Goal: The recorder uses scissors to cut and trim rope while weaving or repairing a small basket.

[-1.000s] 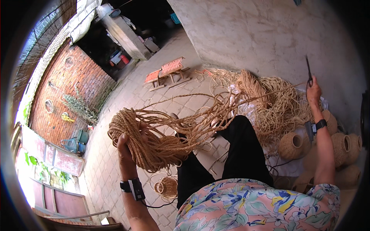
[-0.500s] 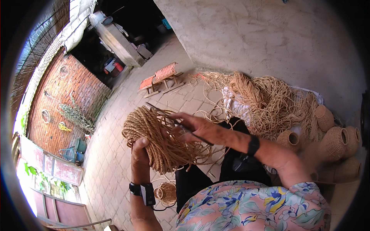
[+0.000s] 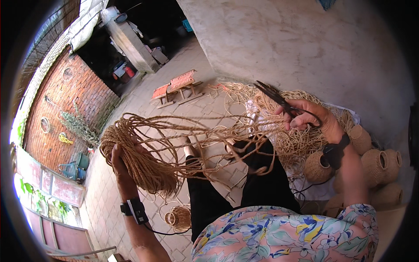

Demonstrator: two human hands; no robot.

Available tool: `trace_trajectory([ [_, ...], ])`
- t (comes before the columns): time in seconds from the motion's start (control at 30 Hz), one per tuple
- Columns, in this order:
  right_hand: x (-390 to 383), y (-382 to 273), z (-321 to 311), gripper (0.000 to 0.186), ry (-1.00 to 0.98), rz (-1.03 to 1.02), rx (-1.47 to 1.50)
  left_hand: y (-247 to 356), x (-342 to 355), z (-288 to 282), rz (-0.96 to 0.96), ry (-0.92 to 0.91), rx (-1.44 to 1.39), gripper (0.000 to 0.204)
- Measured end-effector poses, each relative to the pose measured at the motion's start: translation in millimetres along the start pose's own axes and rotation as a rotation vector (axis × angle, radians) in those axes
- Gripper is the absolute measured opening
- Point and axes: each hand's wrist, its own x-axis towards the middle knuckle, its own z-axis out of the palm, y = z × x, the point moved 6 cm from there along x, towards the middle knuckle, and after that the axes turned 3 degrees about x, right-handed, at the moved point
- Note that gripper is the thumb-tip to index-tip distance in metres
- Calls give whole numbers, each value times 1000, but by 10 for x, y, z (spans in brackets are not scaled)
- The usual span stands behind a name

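Note:
My left hand [image 3: 121, 168] is wrapped round the near side of a thick coil of tan twisted rope [image 3: 146, 163], held above the floor left of my knees. Several loose strands [image 3: 200, 126] run from the coil across my lap toward my right hand [image 3: 310, 114]. That hand has black scissors [image 3: 273, 94] in it, their blades pointing up and left. Its fingertips close near the strand ends, but whether they pinch the rope is hard to make out.
A big heap of loose rope [image 3: 301, 139] lies on white sheeting by the wall at right. Several woven pots [image 3: 374, 165] stand beside my right arm. A small wicker basket [image 3: 178, 218] sits near my left forearm. Two low stools with red woven seats [image 3: 182, 80] stand ahead.
My right hand has moved right and up with the scissors, away from the coil. The strands now stretch out between my hands. My left hand has shifted left with the coil.

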Motion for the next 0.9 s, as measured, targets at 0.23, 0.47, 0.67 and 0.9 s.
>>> trace_trajectory([
  [0.23, -266, -84, -183, 56, 93, 58, -98, -157, 24, 1, -69, -85, -45, 45],
  [0.47, 235, -334, 51, 35, 595, -385, -1103, -361, -129, 843, -166, -169, 236, 53],
  [0.67, -68, -558, -811, 38, 1328, -540, -943, -337, -100, -9, -23, 61, 135, 42],
  [0.9, -1030, 5, -2308, 32, 1504, -208, -884, 514, -2, -675, 275, 124, -38, 44],
])
